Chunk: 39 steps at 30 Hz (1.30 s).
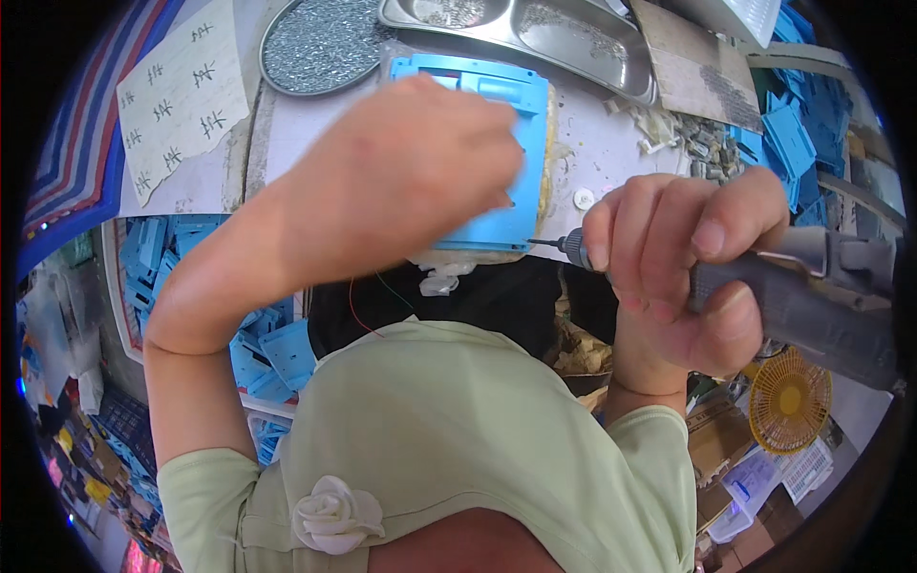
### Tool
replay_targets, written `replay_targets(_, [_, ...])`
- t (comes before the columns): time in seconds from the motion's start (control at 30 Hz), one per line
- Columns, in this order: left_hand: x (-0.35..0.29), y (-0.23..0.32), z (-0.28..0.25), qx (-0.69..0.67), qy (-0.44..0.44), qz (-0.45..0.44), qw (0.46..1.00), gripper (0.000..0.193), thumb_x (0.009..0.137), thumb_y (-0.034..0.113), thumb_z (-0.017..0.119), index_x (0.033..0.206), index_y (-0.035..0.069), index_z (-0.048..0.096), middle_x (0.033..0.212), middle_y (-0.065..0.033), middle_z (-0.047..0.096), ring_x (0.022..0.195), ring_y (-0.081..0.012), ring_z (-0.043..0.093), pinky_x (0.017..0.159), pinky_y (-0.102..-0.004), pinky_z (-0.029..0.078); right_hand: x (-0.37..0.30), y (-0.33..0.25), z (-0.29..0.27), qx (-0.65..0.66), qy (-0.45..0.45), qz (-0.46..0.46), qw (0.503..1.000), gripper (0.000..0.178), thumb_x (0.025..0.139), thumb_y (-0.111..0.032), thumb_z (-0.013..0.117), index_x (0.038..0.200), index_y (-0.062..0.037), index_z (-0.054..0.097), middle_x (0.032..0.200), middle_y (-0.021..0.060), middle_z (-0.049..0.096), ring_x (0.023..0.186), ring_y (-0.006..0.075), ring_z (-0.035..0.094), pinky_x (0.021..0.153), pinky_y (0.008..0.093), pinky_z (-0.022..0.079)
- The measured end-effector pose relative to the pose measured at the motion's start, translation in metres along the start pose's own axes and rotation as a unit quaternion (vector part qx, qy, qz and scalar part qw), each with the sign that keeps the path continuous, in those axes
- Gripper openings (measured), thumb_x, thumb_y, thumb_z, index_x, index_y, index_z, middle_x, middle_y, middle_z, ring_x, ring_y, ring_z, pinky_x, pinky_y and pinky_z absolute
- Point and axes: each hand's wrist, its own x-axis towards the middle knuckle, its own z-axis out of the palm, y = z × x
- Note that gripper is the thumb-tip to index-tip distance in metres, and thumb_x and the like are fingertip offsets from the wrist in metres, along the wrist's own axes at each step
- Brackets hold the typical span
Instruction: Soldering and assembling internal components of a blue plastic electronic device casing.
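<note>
A light-blue plastic panel (521,205) lies on a padded base near the table's front edge. Over it is my left hand (420,158), somewhat blurred, its fingers curled together; what they hold, if anything, is hidden. That hand covers much of the panel's middle. In my right hand (673,248) I grip a dark electric screwdriver (798,286), held sideways to the right of the panel. Its thin bit (546,243) reaches left to the panel's near right corner. Whether the bit touches a screw there, I cannot tell.
Behind the panel are a round tray of small screws (323,43) and a divided metal tray (573,48). Small metal parts (705,148) lie to the right, beside a white round piece (584,199). More blue panels fill a crate (287,353) at left and a heap (788,138) at right.
</note>
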Motion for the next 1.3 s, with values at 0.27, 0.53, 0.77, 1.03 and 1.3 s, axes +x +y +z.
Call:
replay_targets(0.27, [-0.033, 0.001, 0.034, -0.013, 0.077, -0.086, 0.993, 0.025, 0.077, 0.008, 0.082, 0.088, 0.006, 0.060, 0.104, -0.0109, 0.066, 0.100, -0.0342, 0.063, 0.088, -0.0453, 0.049, -0.035, 0.026, -0.007, 0.082, 0.057, -0.010, 0.995, 0.032, 0.091, -0.018, 0.077, 0.107, -0.0048, 0.052, 0.073, 0.0054, 0.055, 0.066, 0.0147, 0.050, 0.071, 0.0384, 0.047])
replay_targets(0.53, [-0.041, 0.004, 0.050, 0.003, 0.086, -0.074, 0.994, 0.026, 0.076, 0.009, 0.082, 0.088, 0.006, 0.059, 0.115, -0.0107, 0.067, 0.117, -0.0338, 0.062, 0.108, -0.0525, 0.044, -0.036, 0.040, -0.006, 0.071, 0.039, -0.001, 0.997, 0.031, 0.092, -0.012, 0.077, 0.110, -0.0029, 0.053, 0.082, 0.0075, 0.059, 0.071, 0.0158, 0.053, 0.077, 0.0386, 0.050])
replay_targets(0.77, [-0.043, 0.004, 0.052, -0.010, 0.097, -0.079, 0.992, 0.026, 0.077, 0.009, 0.082, 0.088, 0.006, 0.059, 0.115, -0.0098, 0.068, 0.115, -0.0330, 0.063, 0.108, -0.0530, 0.044, -0.035, 0.043, -0.005, 0.062, 0.024, -0.010, 0.998, 0.030, 0.092, -0.010, 0.077, 0.109, -0.0032, 0.053, 0.082, 0.0084, 0.059, 0.071, 0.0168, 0.054, 0.078, 0.0392, 0.051])
replay_targets(1.03, [-0.045, 0.004, 0.056, -0.022, 0.103, -0.089, 0.990, 0.024, 0.079, 0.010, 0.081, 0.088, 0.007, 0.059, 0.112, -0.0087, 0.068, 0.116, -0.0311, 0.064, 0.108, -0.0536, 0.045, -0.026, 0.056, -0.004, -0.065, -0.068, -0.119, 0.988, 0.021, 0.084, 0.002, 0.075, 0.088, -0.0022, 0.055, 0.065, 0.0092, 0.058, 0.055, 0.0232, 0.059, 0.055, 0.0364, 0.052])
replay_targets(1.3, [-0.043, 0.000, 0.056, -0.033, 0.116, -0.089, 0.989, 0.021, 0.080, 0.013, 0.078, 0.089, 0.005, 0.061, 0.110, -0.0071, 0.065, 0.117, -0.0273, 0.062, 0.108, -0.0503, 0.045, 0.010, 0.054, -0.004, -0.014, -0.079, -0.145, 0.986, 0.020, 0.083, 0.001, 0.073, 0.083, -0.0024, 0.053, 0.061, 0.0089, 0.055, 0.052, 0.0235, 0.056, 0.052, 0.0363, 0.050])
